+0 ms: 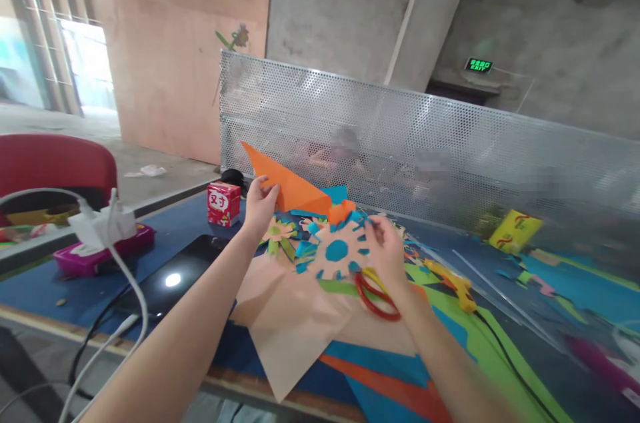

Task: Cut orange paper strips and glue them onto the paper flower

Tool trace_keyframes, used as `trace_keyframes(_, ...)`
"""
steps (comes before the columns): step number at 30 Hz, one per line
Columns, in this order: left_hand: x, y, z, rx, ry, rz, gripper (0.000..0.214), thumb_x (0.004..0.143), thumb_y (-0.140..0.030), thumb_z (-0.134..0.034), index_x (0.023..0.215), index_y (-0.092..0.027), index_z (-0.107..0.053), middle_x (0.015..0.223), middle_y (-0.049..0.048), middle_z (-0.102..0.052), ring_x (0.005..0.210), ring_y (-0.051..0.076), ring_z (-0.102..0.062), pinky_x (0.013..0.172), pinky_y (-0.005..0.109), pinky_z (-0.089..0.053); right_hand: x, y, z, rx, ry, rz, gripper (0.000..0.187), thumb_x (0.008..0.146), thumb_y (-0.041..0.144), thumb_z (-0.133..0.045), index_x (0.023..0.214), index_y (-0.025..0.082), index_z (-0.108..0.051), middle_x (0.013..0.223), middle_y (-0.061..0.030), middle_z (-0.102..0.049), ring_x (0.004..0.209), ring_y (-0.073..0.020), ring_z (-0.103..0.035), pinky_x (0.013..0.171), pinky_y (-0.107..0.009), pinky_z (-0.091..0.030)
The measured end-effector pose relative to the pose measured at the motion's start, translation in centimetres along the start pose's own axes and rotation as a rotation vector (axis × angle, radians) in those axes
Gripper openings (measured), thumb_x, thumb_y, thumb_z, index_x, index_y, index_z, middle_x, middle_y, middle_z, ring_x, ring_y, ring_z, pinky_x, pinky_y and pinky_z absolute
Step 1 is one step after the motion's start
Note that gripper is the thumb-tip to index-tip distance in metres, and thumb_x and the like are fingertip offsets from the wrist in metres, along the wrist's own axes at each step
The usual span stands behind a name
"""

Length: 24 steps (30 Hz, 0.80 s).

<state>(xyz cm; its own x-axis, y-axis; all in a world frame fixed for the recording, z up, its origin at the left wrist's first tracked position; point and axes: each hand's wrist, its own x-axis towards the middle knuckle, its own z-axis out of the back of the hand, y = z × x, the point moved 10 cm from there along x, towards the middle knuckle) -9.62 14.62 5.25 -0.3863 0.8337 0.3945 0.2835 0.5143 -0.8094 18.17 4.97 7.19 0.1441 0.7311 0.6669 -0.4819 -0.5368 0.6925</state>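
My left hand (261,206) pinches an orange sheet of paper (293,186) by its edge and holds it raised above the table. My right hand (386,246) has its fingertips closed on the edge of a blue and pale-pink paper flower (353,240) with a round blue centre. A small curled orange paper piece (341,212) sits at the flower's upper edge. Just below my right hand lie scissors with red handles (373,300). Behind my left hand is another paper flower with a yellow-green centre (275,231).
Pale-pink paper sheets (293,323) and blue, orange and green sheets cover the front. A yellow glue gun (455,283) with a black cord lies right. At left are a dark tablet (175,276), a red box (223,204) and a power strip (105,253). A perforated metal screen (325,103) stands behind.
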Motion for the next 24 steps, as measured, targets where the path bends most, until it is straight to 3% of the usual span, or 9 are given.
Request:
trace_keyframes(3,0.0,0.2,0.3,0.046,-0.019,0.033,0.032,0.066,-0.019,-0.056,0.095,-0.021,-0.045,0.065,-0.0045,-0.050,0.051,0.008,-0.054,0.040,0.014,-0.041,2.2,-1.5,0.2,0.056,-0.033,-0.131,0.025,0.077,0.041,-0.043,0.085,0.018,-0.050,0.076,-0.0021,-0.057,0.070,-0.0140,-0.055,0.064,-0.026,-0.044)
trace_keyframes(5,0.0,0.1,0.5,0.059,-0.032,0.026,0.031,0.065,-0.018,-0.056,0.094,-0.021,-0.045,0.067,-0.0044,-0.050,0.053,0.008,-0.054,0.041,0.014,-0.041,2.7,-3.1,-1.2,0.099,0.052,-0.241,0.027,0.074,0.042,-0.045,0.083,0.017,-0.053,0.072,-0.0020,-0.059,0.065,-0.0138,-0.057,0.058,-0.025,-0.045)
trace_keyframes(9,0.2,0.0,1.0,0.052,-0.062,0.019,0.028,0.066,-0.017,-0.054,0.091,-0.021,-0.044,0.073,-0.0019,-0.055,0.055,0.009,-0.057,0.041,0.016,-0.041,0.9,-7.1,-4.1,0.111,0.243,-0.450,0.021,0.063,0.035,-0.057,0.067,0.015,-0.058,0.056,-0.0016,-0.059,0.050,-0.0144,-0.056,0.046,-0.025,-0.043)
trace_keyframes(14,0.2,-0.3,0.5,0.001,-0.019,-0.031,0.024,0.067,-0.016,-0.053,0.088,-0.021,-0.043,0.081,0.0015,-0.060,0.060,0.012,-0.060,0.045,0.019,-0.046,-0.9,-10.2,-4.1,0.107,0.252,-0.536,0.018,0.060,0.030,-0.058,0.071,0.017,-0.058,0.058,0.0009,-0.058,0.052,-0.0129,-0.055,0.044,-0.022,-0.041)
trace_keyframes(19,0.2,-0.6,0.6,0.026,-0.032,-0.076,0.024,0.067,-0.014,-0.054,0.088,-0.021,-0.044,0.075,0.0003,-0.060,0.070,0.013,-0.062,0.061,0.023,-0.050,0.3,-8.5,-3.4,0.160,0.234,-0.477,0.023,0.063,0.036,-0.057,0.077,0.018,-0.055,0.067,0.0012,-0.058,0.056,-0.0114,-0.053,0.045,-0.020,-0.040)
trace_keyframes(24,0.2,-1.1,0.8,0.040,-0.039,-0.105,0.024,0.067,-0.015,-0.053,0.088,-0.021,-0.043,0.078,0.0006,-0.061,0.067,0.013,-0.062,0.061,0.025,-0.050,1.5,-5.0,-2.5,0.249,0.251,-0.432,0.033,0.067,0.045,-0.050,0.091,0.022,-0.050,0.079,0.0016,-0.059,0.064,-0.0096,-0.055,0.055,-0.019,-0.043)
